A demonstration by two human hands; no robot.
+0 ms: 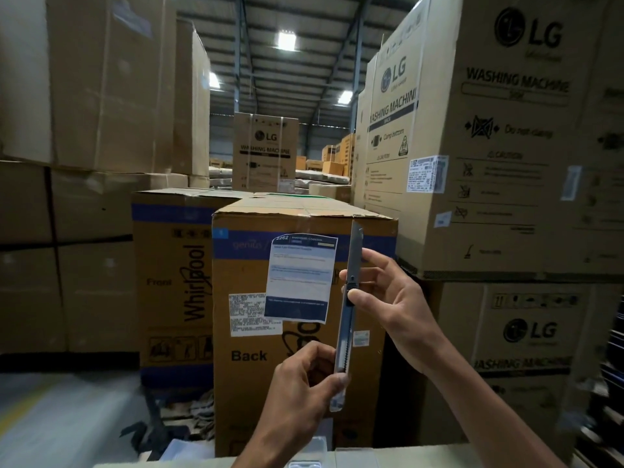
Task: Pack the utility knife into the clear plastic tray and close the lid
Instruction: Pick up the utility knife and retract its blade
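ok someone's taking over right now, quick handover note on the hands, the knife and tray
Left hand: pinching the lower end of the utility knife.
Right hand: fingers on the knife's middle, thumb by the slider.
Knife: held upright in the air, blade out at the top.
Clear plastic tray: only partly visible at the bottom edge, below the hands.
Done: knife picked up.
Left: probably retract the blade, place knife in tray, close lid.
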